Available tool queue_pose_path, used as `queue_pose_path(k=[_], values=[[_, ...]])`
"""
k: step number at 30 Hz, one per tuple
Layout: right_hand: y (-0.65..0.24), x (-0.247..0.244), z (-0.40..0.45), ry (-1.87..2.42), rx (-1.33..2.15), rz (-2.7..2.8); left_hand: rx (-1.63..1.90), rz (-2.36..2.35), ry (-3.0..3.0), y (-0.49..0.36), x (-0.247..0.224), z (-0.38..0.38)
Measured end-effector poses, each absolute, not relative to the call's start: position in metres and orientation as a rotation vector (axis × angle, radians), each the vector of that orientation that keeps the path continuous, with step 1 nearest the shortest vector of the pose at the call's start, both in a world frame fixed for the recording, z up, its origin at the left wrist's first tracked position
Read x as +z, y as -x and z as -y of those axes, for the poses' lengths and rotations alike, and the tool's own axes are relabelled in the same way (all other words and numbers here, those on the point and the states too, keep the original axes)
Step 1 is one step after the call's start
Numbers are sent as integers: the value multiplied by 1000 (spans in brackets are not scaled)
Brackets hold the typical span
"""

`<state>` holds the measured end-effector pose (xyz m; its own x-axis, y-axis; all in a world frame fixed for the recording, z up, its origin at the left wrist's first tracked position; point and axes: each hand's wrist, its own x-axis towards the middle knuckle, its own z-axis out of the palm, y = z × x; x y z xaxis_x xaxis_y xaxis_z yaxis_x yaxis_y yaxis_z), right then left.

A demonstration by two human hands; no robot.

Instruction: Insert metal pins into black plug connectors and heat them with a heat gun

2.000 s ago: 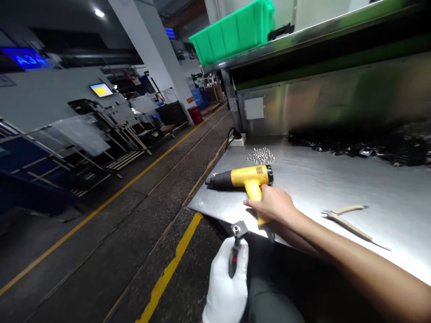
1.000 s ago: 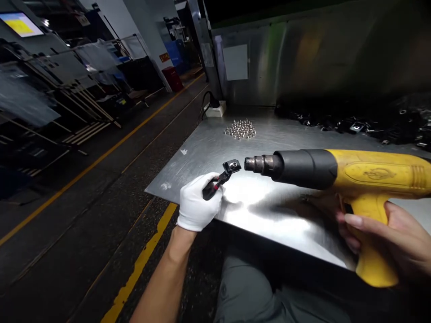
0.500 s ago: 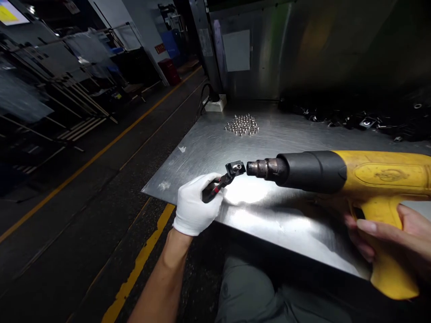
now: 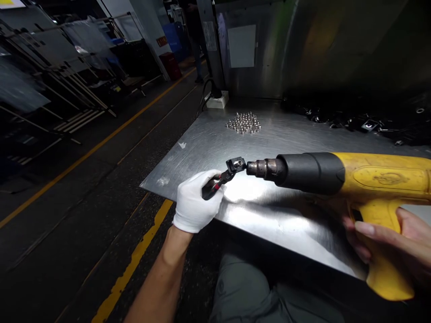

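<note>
My left hand [image 4: 198,200], in a white glove, is closed round the handles of a pair of pliers [image 4: 222,179] with black and red grips. In the jaws sits a small black part [image 4: 236,164] with a round metal insert in it. My bare right hand [image 4: 393,235] is wrapped round the grip of a yellow heat gun [image 4: 377,179] with a black collar. The gun's stepped metal nozzle [image 4: 264,168] points left, its tip right beside the black part. Whether the two touch, I cannot tell.
A metal table [image 4: 202,148] lies under both hands. Several small metal inserts [image 4: 244,122] are grouped on it. Dark parts [image 4: 367,123] lie along the back right. A white power socket [image 4: 217,99] stands at the rear corner. A person [image 4: 198,40] is in the aisle.
The black part in the pliers has tilted and risen slightly near the nozzle. A person has come into view in the aisle. Both hands keep their hold.
</note>
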<state>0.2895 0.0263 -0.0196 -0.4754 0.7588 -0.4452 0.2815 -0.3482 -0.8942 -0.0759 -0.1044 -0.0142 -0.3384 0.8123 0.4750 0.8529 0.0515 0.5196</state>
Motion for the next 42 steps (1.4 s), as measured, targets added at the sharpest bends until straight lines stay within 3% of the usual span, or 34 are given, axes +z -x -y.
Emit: queue_pose_path(k=[7, 42], values=[[-269, 7, -10, 1397, 1813, 1520, -1159, 2241, 1752, 75, -15, 103], [-272, -6, -8, 1421, 1771, 1504, -1202, 2230, 1752, 73, -14, 105]])
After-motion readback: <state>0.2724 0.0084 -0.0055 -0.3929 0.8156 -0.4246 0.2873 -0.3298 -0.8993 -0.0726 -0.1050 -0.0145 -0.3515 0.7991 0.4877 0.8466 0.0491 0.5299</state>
